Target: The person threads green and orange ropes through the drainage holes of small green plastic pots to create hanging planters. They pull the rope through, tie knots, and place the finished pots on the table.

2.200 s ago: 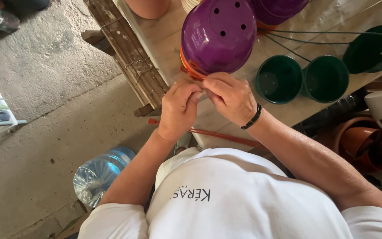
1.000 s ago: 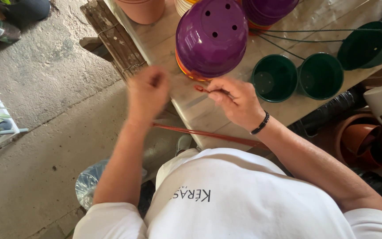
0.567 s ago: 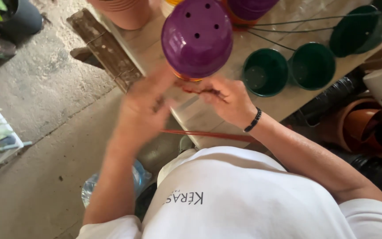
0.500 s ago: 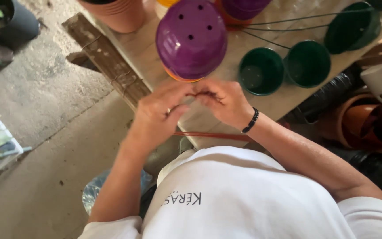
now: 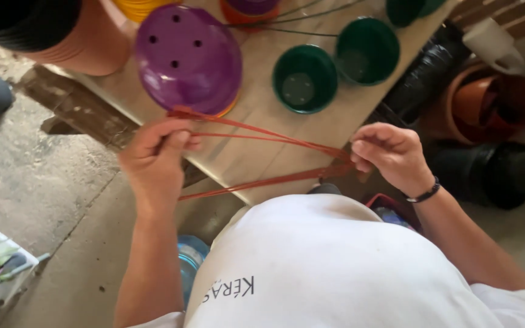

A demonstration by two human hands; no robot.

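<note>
Hands spread apart: left hand, right hand; orange strands stretched crosswise.

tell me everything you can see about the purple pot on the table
The purple pot is round, plastic-looking, turned bottom up with drainage holes showing. It sits over an orange rim near the wooden table edge. Thin orange hanger strands start at its near rim and run to the left hand and right hand.
</note>
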